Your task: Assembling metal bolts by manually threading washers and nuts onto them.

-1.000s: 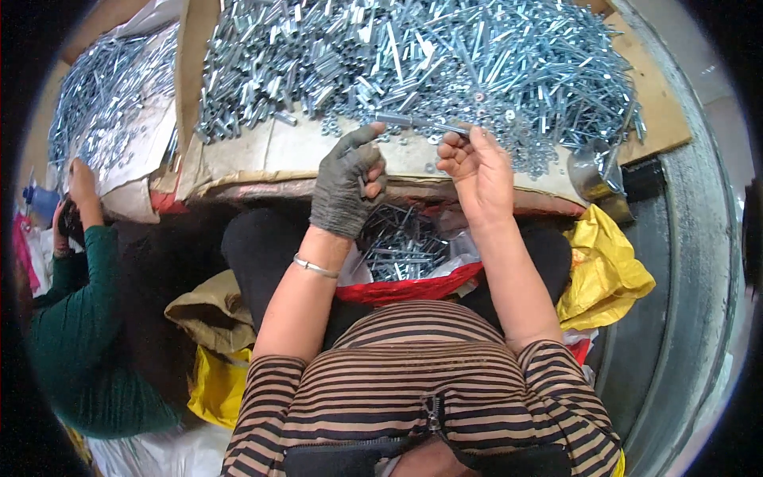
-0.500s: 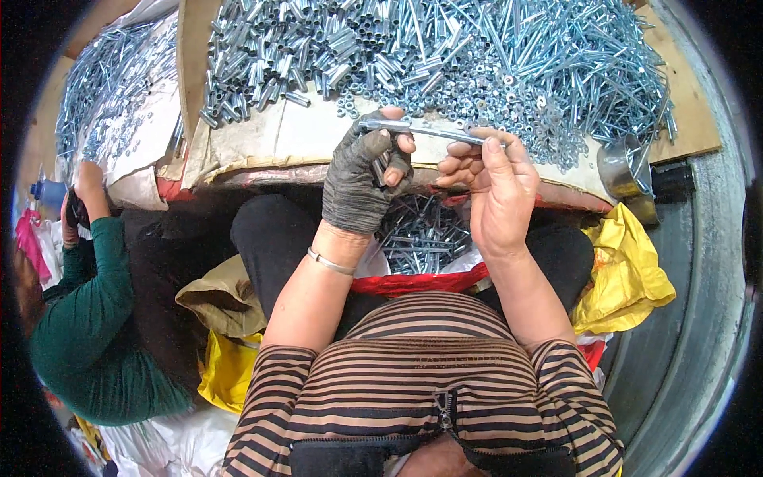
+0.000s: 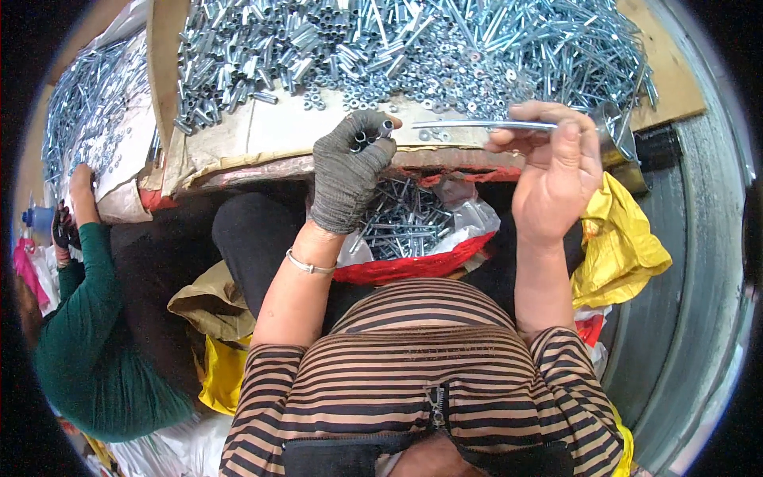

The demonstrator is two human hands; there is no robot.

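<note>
My left hand, in a grey fingerless glove, is closed around several short metal tubes whose round ends show between the fingers. My bare right hand pinches a long thin metal rod at its thicker end. The rod's thin end points left, toward the tubes but apart from them. Just beyond both hands lie a heap of metal tubes, scattered nuts and washers, and a pile of long rods. Below my hands, a white bag with a red rim holds many metal pieces.
A metal cup stands at the table's right end, above a yellow bag. An upright board separates my heap from another at left. There sits a co-worker in a green sleeve, hands at the table edge.
My right hand has moved right with the rod, drawing away from my left hand. The tube ends in my left hand now face up. The view has shifted slightly.
</note>
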